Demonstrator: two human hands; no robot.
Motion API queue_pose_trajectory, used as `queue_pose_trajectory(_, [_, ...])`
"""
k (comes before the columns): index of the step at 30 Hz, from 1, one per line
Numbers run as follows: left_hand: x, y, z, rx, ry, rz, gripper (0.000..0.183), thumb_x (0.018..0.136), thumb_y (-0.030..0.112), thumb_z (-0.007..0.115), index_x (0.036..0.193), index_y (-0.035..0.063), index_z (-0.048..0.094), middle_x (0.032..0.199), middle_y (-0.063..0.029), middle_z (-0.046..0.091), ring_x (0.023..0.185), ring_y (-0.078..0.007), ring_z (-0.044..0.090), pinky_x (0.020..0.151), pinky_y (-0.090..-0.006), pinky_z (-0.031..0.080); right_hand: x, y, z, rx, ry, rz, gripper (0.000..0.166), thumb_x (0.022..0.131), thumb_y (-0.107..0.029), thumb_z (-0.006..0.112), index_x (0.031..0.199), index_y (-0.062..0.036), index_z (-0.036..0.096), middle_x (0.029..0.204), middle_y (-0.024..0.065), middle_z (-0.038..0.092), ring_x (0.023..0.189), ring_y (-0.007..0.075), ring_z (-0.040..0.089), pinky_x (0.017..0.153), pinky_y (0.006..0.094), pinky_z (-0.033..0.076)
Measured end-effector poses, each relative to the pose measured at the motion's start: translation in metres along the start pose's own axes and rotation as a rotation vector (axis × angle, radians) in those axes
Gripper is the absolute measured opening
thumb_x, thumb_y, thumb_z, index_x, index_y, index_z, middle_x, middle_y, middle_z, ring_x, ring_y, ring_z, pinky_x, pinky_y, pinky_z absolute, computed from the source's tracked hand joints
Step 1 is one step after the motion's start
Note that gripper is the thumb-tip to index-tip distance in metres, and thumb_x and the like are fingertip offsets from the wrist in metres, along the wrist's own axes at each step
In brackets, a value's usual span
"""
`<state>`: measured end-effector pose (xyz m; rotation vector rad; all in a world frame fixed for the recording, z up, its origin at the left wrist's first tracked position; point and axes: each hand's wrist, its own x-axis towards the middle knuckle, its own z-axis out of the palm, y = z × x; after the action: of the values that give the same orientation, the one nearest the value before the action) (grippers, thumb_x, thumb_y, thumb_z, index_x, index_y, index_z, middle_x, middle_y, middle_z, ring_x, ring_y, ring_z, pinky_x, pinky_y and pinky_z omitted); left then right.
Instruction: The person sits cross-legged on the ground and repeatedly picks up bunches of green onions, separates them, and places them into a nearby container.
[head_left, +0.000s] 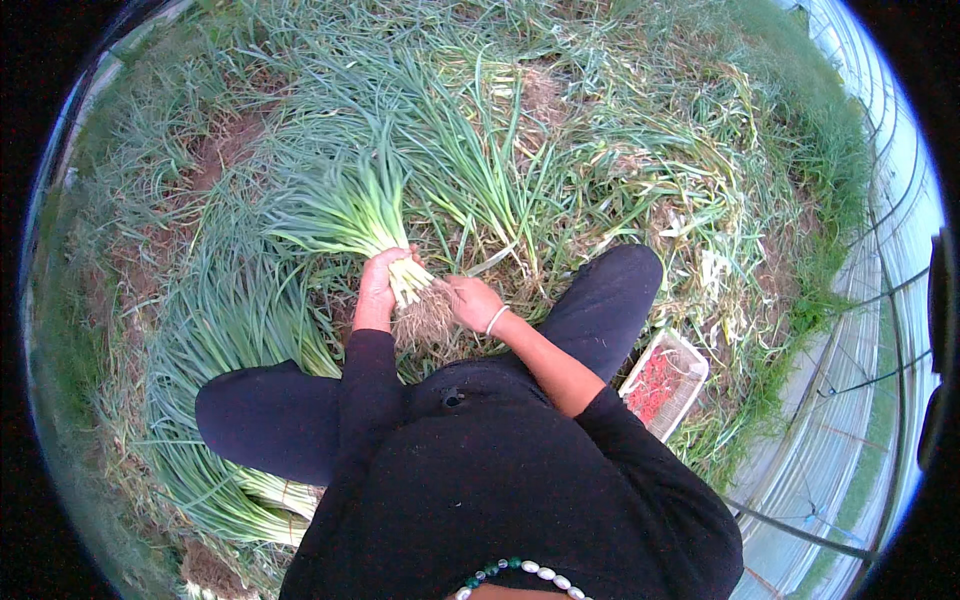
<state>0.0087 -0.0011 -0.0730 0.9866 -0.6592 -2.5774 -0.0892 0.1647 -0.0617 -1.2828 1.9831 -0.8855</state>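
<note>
A bunch of green onions (364, 214) is in my left hand (388, 271), which grips its pale stalks just above the roots. The green leaves fan out up and to the left, and the tangled brown roots (424, 316) hang toward my body. My right hand (474, 302) has its fingers curled at the right side of the stalk bases and roots. It is slightly blurred, so whether it pinches anything is not visible. Ahead of my hands, more loose green onions (487, 187) lie on the ground.
A pale plastic basket (697, 360) with red ties (651, 386) stands by my right knee. Tied bunches of green onions (281, 491) lie at my left side. Withered leaves (712, 277) are strewn to the right. Plastic sheeting on a frame (847, 427) borders the right.
</note>
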Motion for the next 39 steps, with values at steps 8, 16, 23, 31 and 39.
queue_pose_trajectory(8, [-0.053, 0.091, 0.037, 0.039, 0.006, 0.389, 0.024, 0.069, 0.000, 0.055, 0.092, -0.0080, 0.053, 0.073, -0.0139, 0.059, 0.064, -0.0222, 0.059, 0.061, -0.0334, 0.053, 0.008, -0.021, -0.054, -0.224, 0.111, 0.442, 0.046, 0.088, -0.043, 0.042, 0.097, 0.0000, 0.057, 0.080, 0.0254, 0.060, 0.081, 0.0400, 0.059, 0.073, 0.0468, 0.046])
queue_pose_trajectory(16, [0.028, 0.014, -0.036, -0.147, 0.134, 0.050, 0.016, 0.070, 0.003, 0.056, 0.084, -0.0044, 0.055, 0.071, -0.0132, 0.059, 0.061, -0.0268, 0.059, 0.057, -0.0370, 0.052, 0.100, 0.134, -0.052, -0.407, 0.429, 0.452, 0.023, 0.077, -0.017, 0.054, 0.093, -0.0016, 0.056, 0.097, 0.0222, 0.057, 0.089, 0.0377, 0.056, 0.078, 0.0443, 0.046])
queue_pose_trajectory(23, [0.023, 0.005, -0.025, -0.022, 0.137, -0.062, 0.015, 0.068, 0.004, 0.055, 0.080, -0.0054, 0.054, 0.069, -0.0142, 0.058, 0.060, -0.0252, 0.058, 0.058, -0.0347, 0.051, 0.098, 0.137, -0.081, -0.322, 0.285, 0.739, 0.031, 0.076, -0.030, 0.057, 0.089, -0.0027, 0.065, 0.103, 0.0191, 0.056, 0.097, 0.0345, 0.055, 0.082, 0.0404, 0.045])
queue_pose_trajectory(31, [0.030, -0.001, -0.014, -0.231, 0.075, -0.082, 0.021, 0.070, 0.001, 0.054, 0.088, -0.0078, 0.048, 0.080, -0.0150, 0.055, 0.069, -0.0249, 0.057, 0.067, -0.0356, 0.050, 0.082, 0.104, -0.073, 0.441, 0.549, 0.288, 0.028, 0.088, -0.023, 0.051, 0.103, 0.0011, 0.056, 0.082, 0.0035, 0.059, 0.074, 0.0104, 0.049, 0.068, 0.0259, 0.041])
queue_pose_trajectory(39, [0.025, 0.002, 0.001, -0.155, -0.012, -0.046, 0.019, 0.069, -0.001, 0.055, 0.086, -0.0088, 0.051, 0.079, -0.0159, 0.058, 0.070, -0.0260, 0.059, 0.068, -0.0381, 0.051, 0.086, 0.119, -0.045, 0.841, 0.495, 0.458, 0.036, 0.083, -0.028, 0.059, 0.103, 0.0020, 0.058, 0.091, 0.0076, 0.063, 0.079, 0.0149, 0.056, 0.074, 0.0247, 0.043])
